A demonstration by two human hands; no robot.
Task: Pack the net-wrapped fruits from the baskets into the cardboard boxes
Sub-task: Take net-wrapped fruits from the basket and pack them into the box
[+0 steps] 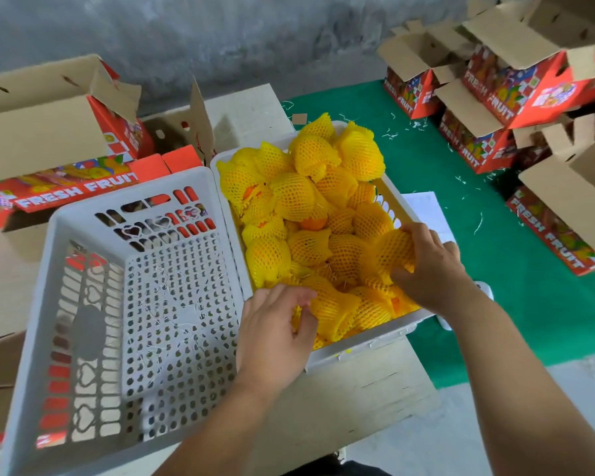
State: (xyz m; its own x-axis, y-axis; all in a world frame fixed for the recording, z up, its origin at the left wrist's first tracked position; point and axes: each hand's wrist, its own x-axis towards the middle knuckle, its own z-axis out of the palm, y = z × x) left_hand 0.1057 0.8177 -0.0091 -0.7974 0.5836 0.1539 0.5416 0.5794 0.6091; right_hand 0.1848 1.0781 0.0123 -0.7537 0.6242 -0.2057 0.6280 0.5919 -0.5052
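Nearest the camera, two bare forearms are seen reaching forward over the table point(340, 400). The left hand point(277, 333) is laid at the near edge of the full basket point(364, 341), its fingers curled round a netted fruit point(334, 309) at the near side of the heap. The right hand point(428, 266) is set a little farther in and to the right, its fingers and thumb closed round another netted fruit point(390, 250) by the basket's right wall. Both hands are thus occupied, one fruit each.

To the left, an empty basket point(124, 304) is stood touching the full one, wall against wall. The rest of the yellow-netted fruits point(310, 197) are piled in the full basket, heaped highest at its far end.

The relation on which the coming move is judged to turn is this: the fruits lie directly under the hands, while the open boxes lie well apart on either side. The left boxes point(59, 139) are placed beyond the empty basket, nearer the left hand; the right boxes point(495, 97) are stacked on green cloth point(426, 166) at the far right, nearer the right hand. The held fruits look roughly round, so no long axis need be aligned; only the net's loose ends would have to be tucked. Which box is meant cannot be told.
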